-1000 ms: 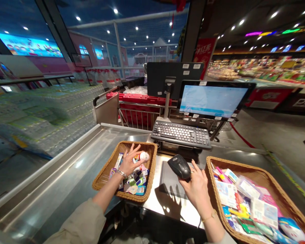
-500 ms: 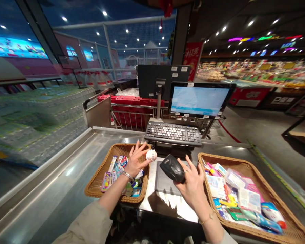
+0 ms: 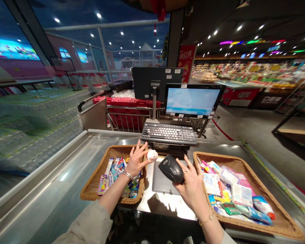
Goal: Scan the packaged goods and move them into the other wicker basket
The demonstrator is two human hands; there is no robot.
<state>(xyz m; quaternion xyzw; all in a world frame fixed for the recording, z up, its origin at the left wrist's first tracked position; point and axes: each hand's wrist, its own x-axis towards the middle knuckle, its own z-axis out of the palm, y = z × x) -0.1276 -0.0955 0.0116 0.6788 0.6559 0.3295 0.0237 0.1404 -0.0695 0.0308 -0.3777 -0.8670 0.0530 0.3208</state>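
My left hand (image 3: 136, 161) pinches a small round white item (image 3: 152, 155) and holds it up above the right rim of the left wicker basket (image 3: 94, 183). My right hand (image 3: 191, 183) grips a black handheld barcode scanner (image 3: 171, 168), whose head points toward the white item, a short gap apart. Both hover over the steel checkout counter, in front of the keyboard (image 3: 168, 133). A dark pad (image 3: 163, 181) lies under the scanner.
The left basket holds several small packaged goods. A right wicker basket (image 3: 279, 217) is full of packets. Behind the keyboard stand a lit monitor (image 3: 191, 101) and a red shopping cart (image 3: 128, 108). Stacked water bottles (image 3: 35, 122) rise to the left.
My left hand lifted the white item out of the left basket and carried it right, toward the scanner. My right hand raised the scanner slightly. The view shifted right.
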